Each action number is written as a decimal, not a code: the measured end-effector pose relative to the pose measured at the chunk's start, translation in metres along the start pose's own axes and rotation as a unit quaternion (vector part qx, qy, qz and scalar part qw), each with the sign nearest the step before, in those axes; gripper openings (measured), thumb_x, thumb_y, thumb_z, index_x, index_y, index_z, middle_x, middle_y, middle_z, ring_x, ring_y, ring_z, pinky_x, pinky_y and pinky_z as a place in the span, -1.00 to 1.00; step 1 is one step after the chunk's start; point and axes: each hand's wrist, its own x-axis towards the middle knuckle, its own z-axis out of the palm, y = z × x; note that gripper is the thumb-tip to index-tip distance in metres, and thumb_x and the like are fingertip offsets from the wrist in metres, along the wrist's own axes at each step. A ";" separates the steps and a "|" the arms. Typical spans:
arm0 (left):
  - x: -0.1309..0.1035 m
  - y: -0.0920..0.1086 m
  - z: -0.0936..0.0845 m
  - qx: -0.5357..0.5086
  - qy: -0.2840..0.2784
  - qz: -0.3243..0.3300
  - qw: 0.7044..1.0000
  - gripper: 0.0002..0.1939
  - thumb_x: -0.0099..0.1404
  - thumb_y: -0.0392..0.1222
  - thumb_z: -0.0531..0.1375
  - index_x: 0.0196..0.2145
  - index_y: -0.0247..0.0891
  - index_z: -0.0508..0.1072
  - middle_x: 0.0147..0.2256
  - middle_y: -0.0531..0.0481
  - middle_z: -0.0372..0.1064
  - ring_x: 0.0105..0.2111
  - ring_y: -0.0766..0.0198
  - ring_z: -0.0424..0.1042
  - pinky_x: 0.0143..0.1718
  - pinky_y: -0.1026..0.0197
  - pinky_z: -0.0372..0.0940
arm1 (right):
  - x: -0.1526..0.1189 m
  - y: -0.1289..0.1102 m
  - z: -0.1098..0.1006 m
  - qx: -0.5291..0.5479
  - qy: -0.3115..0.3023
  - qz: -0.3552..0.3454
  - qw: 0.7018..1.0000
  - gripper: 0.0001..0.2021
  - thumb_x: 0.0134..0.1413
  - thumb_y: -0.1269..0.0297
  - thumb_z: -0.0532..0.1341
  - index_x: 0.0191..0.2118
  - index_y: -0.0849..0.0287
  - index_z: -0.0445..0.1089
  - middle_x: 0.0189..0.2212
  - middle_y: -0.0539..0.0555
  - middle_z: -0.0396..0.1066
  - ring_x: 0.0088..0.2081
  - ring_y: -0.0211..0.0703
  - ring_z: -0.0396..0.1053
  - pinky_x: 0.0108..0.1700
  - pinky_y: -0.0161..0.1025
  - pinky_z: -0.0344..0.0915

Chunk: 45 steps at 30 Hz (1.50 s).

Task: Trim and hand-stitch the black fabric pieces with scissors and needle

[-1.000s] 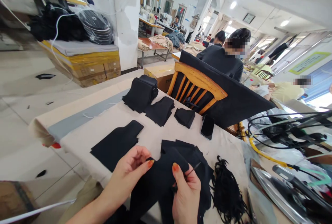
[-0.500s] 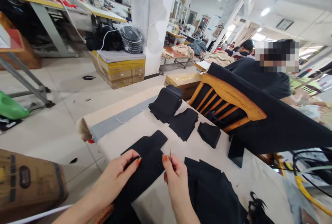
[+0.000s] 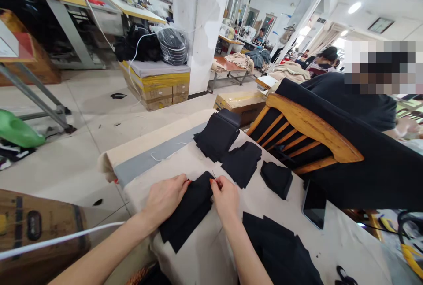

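Observation:
In the head view, layered black fabric pieces (image 3: 188,208) lie on the covered table in front of me. My left hand (image 3: 168,197) is closed in a pinch at the upper left edge of the top piece. At the far right corner of that fabric, my right hand (image 3: 225,194) pinches a thin pointed tool (image 3: 214,174); its tip sticks up past the fingers, and its exact kind is too small to make out. The fingertips touch or nearly touch the cloth. Beyond the hands sit a tall stack of black pieces (image 3: 218,135) and a lower stack (image 3: 243,164).
A small black pile (image 3: 276,179) and a phone (image 3: 314,205) lie to the right. More black fabric (image 3: 280,249) spreads nearer me. A wooden chair (image 3: 317,133) stands against the table's far side, with a person (image 3: 357,100) behind it. A carton (image 3: 39,236) stands at left.
Both hands have moved away from me along the fabric, the left to its upper edge, the right to its far corner. The fabric now lies farther up the table. The view has shifted slightly.

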 end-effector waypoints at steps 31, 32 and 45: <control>0.017 0.003 0.027 -0.187 -0.035 0.241 0.952 -0.68 0.40 -0.25 -0.07 -0.03 -0.16 0.40 0.10 -0.08 0.37 0.08 0.16 0.36 0.13 0.05 0.25 | -0.054 0.005 -0.001 0.157 -0.049 0.058 0.985 -0.83 0.00 0.25 0.10 -0.52 0.16 0.34 -0.65 -0.06 0.35 -0.62 -0.28 0.21 -0.56 -0.38 0.12; 0.015 0.005 0.024 -0.189 -0.036 0.237 0.952 -0.74 0.40 -0.21 -0.04 -0.09 -0.16 0.40 0.10 -0.08 0.37 0.06 0.15 0.37 0.10 0.04 0.27 | -0.056 0.005 0.000 0.159 -0.035 0.058 0.985 -0.84 0.01 0.25 0.10 -0.46 0.17 0.36 -0.61 -0.05 0.37 -0.59 -0.27 0.23 -0.54 -0.38 0.15; 0.020 0.003 0.012 -0.230 -0.087 0.260 0.934 -0.69 0.34 -0.22 0.01 -0.53 -0.20 0.39 0.09 -0.08 0.36 0.02 0.14 0.38 0.04 0.12 0.28 | -0.098 0.000 -0.017 0.028 0.011 0.000 1.000 -0.75 0.15 0.38 0.01 -0.22 0.17 0.43 -0.44 0.07 0.46 -0.44 -0.14 0.37 -0.38 -0.29 0.17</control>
